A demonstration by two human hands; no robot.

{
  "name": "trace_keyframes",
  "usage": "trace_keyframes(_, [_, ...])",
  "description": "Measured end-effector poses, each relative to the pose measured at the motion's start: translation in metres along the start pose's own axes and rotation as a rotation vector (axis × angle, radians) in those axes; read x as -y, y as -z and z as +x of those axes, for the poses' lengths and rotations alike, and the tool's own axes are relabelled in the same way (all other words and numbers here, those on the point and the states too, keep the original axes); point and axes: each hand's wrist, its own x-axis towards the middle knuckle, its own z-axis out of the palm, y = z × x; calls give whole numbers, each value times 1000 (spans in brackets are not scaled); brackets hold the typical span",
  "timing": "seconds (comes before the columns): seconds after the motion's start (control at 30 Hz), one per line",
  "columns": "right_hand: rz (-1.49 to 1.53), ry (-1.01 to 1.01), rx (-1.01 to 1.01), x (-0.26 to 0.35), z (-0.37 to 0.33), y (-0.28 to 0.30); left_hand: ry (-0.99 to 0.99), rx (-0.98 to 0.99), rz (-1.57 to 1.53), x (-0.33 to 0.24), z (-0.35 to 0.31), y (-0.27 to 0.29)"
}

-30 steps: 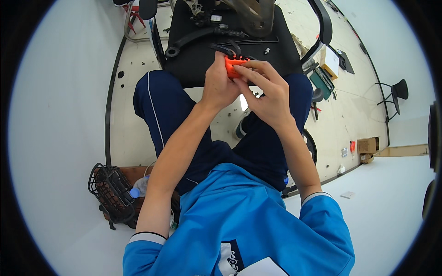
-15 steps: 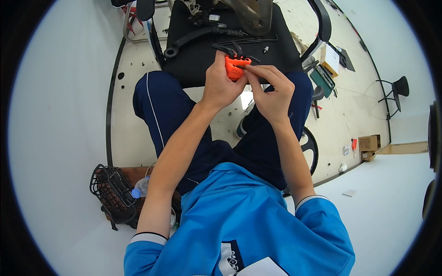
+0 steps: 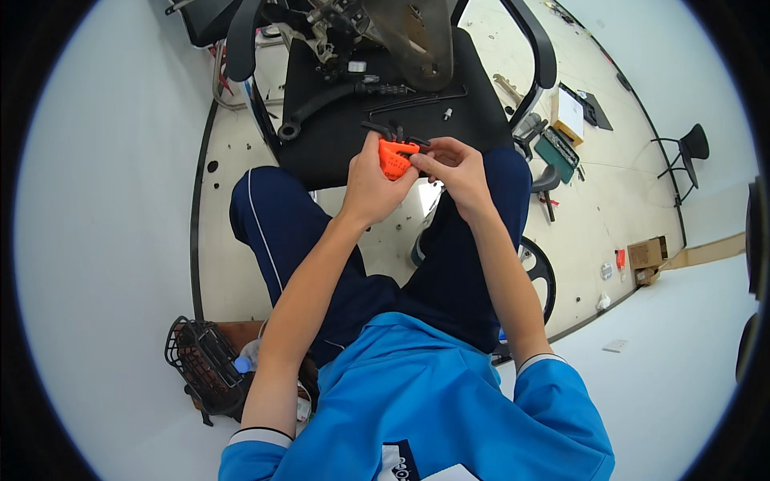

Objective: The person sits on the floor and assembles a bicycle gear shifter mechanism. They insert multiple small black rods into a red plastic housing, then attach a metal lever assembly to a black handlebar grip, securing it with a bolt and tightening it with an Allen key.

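Note:
An orange hex key set [image 3: 394,163], with black keys sticking out of its top, is held over the front edge of a black chair seat [image 3: 485,120]. My left hand [image 3: 369,184] is closed around its left side and underside. From the right, my right hand [image 3: 460,175] pinches at the set, its thumb against the orange body and its bent index finger beside a black key end. What lies between those fingers is partly hidden. Just beyond my hands, loose black hex keys [image 3: 413,102] and a small silver piece [image 3: 447,115] lie on the seat.
A black curved lever-like part [image 3: 329,102] and a large translucent brownish part [image 3: 417,48] rest farther back on the seat. Chair armrests [image 3: 536,48] rise at both sides. A green case [image 3: 557,152] and a box [image 3: 568,116] stand on the floor at right; a black wire basket [image 3: 200,353] stands at lower left.
The chair and hands sit lower in the picture as the view has shifted. My right thumb has moved onto the orange body, and its fingers have shifted towards the key ends.

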Motion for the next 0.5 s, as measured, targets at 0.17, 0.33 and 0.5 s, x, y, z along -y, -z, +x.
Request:
trace_keyframes(0.17, [-496, 325, 42, 17, 62, 33, -45, -132, -6, 8, 5, 1])
trace_keyframes(0.33, [-1153, 545, 15, 0, 151, 51, -37, -233, -17, 12, 7, 4])
trace_keyframes(0.5, [-1415, 406, 239, -17, 172, 35, 45, -180, 21, 10, 3, 6])
